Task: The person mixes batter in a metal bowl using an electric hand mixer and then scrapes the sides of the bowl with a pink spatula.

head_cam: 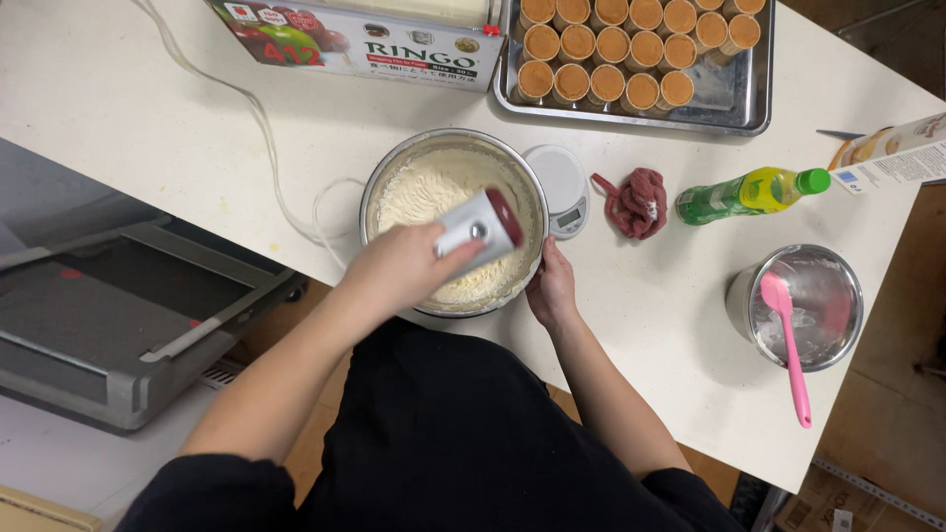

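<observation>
While the left hand (399, 264) is gripping the hand mixer (480, 225) pointing down into the batter, the right hand (552, 288) is clasping the steel bowl (379, 182) rim's near-right edge.

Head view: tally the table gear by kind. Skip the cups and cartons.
Metal bowls: 2 (large bowl, small bowl)
Hand mixer: 1
Pink spatula: 1
Digital scale: 1
Green bottle: 1
Red cloth: 1
Baking tray: 1
Total: 8
</observation>
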